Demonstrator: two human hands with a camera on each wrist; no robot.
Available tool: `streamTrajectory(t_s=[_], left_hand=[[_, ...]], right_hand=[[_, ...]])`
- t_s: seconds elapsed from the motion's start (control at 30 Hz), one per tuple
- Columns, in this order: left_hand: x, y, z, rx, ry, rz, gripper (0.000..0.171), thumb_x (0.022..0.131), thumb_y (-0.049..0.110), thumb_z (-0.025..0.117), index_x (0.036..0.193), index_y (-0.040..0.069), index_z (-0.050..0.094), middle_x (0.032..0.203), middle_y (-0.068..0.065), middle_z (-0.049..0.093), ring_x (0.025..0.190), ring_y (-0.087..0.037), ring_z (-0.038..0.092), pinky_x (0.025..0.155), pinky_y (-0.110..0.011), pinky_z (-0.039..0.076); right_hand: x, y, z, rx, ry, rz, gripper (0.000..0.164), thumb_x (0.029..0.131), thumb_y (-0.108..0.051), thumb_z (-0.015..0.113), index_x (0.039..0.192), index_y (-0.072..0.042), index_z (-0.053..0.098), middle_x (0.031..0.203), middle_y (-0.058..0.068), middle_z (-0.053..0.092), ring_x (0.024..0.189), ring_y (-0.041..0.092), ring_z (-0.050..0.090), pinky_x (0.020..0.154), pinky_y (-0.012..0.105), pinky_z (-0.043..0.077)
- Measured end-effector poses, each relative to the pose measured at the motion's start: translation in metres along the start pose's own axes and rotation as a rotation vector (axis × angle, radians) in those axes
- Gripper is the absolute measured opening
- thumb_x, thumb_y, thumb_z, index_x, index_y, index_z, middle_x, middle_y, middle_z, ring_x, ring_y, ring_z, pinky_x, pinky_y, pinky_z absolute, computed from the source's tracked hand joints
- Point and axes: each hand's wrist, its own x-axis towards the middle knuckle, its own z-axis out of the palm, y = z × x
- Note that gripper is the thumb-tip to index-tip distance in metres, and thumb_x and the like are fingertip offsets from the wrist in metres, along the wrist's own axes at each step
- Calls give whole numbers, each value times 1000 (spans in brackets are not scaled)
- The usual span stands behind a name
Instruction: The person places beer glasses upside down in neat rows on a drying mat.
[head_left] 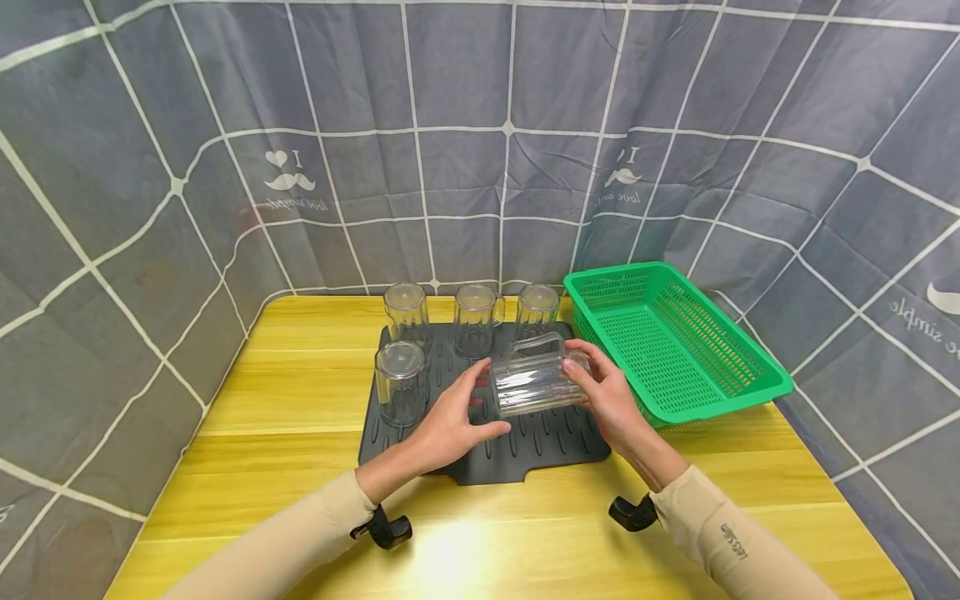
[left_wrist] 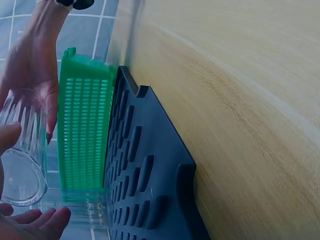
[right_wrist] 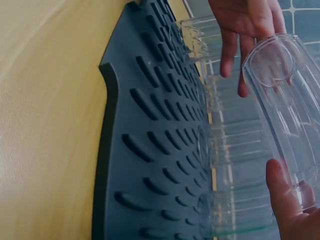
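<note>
A clear glass mug [head_left: 528,387] is held on its side above the dark drying mat [head_left: 480,468]. My right hand [head_left: 611,404] grips it at the mouth end, thumb on the near side and fingers behind. At the base end my left hand [head_left: 453,425] is spread, thumb apart from the fingers. In the left wrist view the round base [left_wrist: 22,180] sits between that thumb and fingers; whether they touch it I cannot tell. Several similar mugs stand base-up on the mat, among them a front-left mug [head_left: 401,383] and a back-middle mug [head_left: 474,325].
A green plastic basket [head_left: 648,333] with slotted walls stands right of the mat, its left side close to the mat's edge. The wooden table [head_left: 277,400] carries everything. Grey curtains [head_left: 465,175] with white lines enclose the back and sides.
</note>
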Motion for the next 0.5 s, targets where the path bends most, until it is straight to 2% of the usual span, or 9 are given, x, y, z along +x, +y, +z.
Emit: streamTrajectory(t_s=[0.17, 0.3, 0.5], left_hand=[[-1, 1, 1, -13, 6, -15, 93, 89, 50, 74, 161, 31, 19, 156, -6, 39, 126, -30, 59, 98, -46, 53], [-2, 1, 1, -43, 11, -12, 92, 89, 49, 75, 161, 31, 20, 156, -6, 39, 124, -29, 60, 98, -47, 53], [-5, 2, 0, -61, 48, 17, 88, 89, 39, 78, 159, 32, 26, 149, -5, 43, 119, -31, 62, 96, -51, 53]], right_hand=[[0, 4, 5, 33, -23, 9, 48, 103, -34, 58, 146, -16, 46, 129, 11, 56, 109, 13, 60, 86, 42, 49], [0, 6, 7, 89, -42, 27, 47, 104, -33, 58, 146, -16, 45, 124, 5, 57, 108, 14, 60, 86, 42, 52], [3, 10, 8, 163, -96, 75, 50, 104, -34, 57, 148, -17, 40, 131, 8, 52, 103, 14, 64, 87, 40, 56]])
